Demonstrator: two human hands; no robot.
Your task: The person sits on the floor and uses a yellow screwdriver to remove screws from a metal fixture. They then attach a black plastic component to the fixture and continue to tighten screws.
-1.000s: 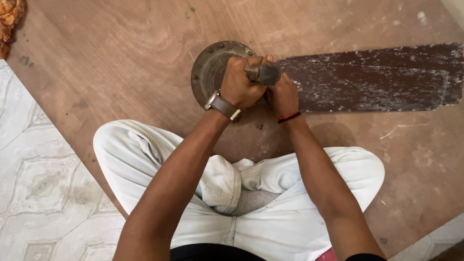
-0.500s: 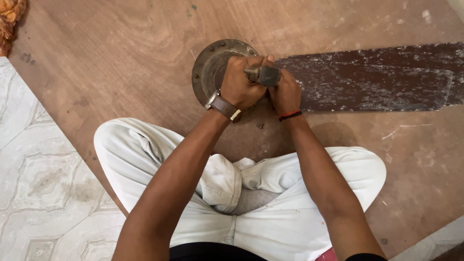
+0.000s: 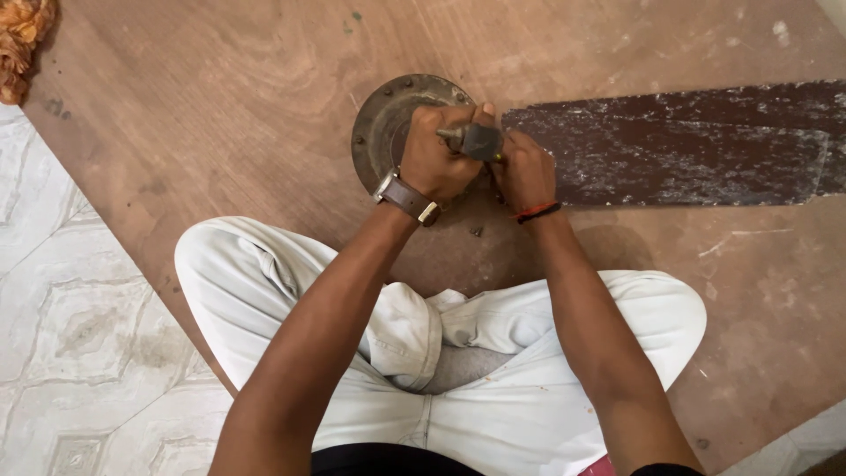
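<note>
— Head view, the only one we have: we sit cross-legged in white trousers (image 3: 493, 370) on a brown wooden board (image 3: 220, 132), and both our hands meet over a round, rusty grey metal fan hub (image 3: 388, 123) lying flat just beyond our knees.

— What are the hands doing there?

— Our left hand (image 3: 441, 163), with a brown-strapped wristwatch (image 3: 407, 199), is clenched around a dark grey tool handle (image 3: 480, 141). Our right hand (image 3: 524, 172), a red thread band (image 3: 538, 211) at its wrist, is curled tight just beside it, on the handle's near side; whether it grips the shaft or steadies the hub, we cannot tell, since the tip is hidden.

— And the hub itself?

— It lies near the middle of the board, with a long dark brown fan blade (image 3: 687, 145), speckled white, reaching away to the right from under our hands.

— How far along does the work look?

— We judge it mid-way: the blade still seems joined, and a small dark fastener (image 3: 477, 232) lies loose on the board near our knees. Holes ring the hub's rim. At far left lies an orange-brown frilly clump (image 3: 22, 40).
</note>
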